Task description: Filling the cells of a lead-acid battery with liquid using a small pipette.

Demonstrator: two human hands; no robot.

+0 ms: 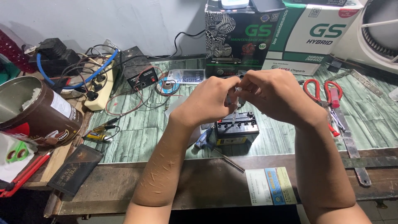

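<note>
At frame centre, my left hand and right hand pinch a thin syringe over the small battery; steady aim needed.

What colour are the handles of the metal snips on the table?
Red handles, seen in the head view.

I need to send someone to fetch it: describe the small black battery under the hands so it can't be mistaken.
Start at the green wood-patterned mat on the workbench, in front of the two tall battery cartons. Directly below the left hand and right hand sits the small black battery. Unlike the black power box by the wires, it is low, with a row of round ports on top.
</note>
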